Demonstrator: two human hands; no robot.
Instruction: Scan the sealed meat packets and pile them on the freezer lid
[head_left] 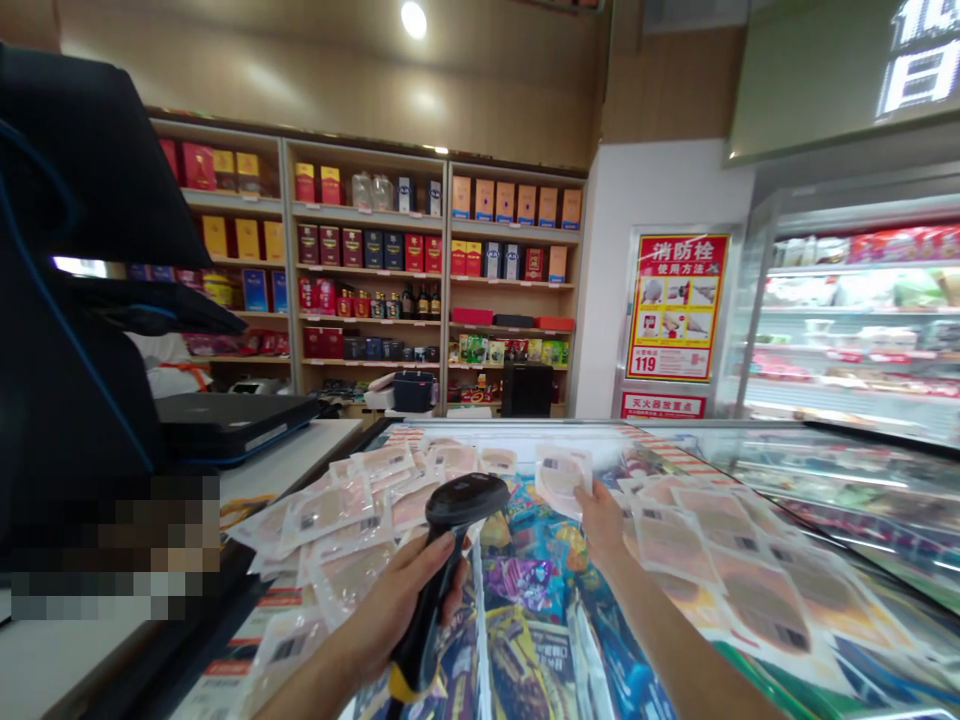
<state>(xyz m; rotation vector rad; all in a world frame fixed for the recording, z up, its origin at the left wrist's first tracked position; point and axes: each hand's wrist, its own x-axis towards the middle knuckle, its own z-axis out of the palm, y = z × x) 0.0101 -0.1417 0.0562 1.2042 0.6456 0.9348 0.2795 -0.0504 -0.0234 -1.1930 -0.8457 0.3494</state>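
Observation:
My left hand (405,590) is wrapped round the grip of a black barcode scanner (466,497) with a yellow part near its base. The scanner's head faces right, toward my right hand (602,522). Between the fingers of that hand is a clear flat packet (559,478) with a barcode label, gripped at its right edge. Similar packets (330,508) lie overlapping on the left of the glass-topped freezer, and another spread of packets (739,560) lies on the right. Colourful bagged goods (521,580) show beneath the glass between them.
At the left stands a black checkout terminal (82,250) on a white counter (300,455). Shelves of boxed goods (367,250) line the back wall. A red fire-hydrant poster (679,305) hangs there, and a lit display fridge (862,320) stands at the right.

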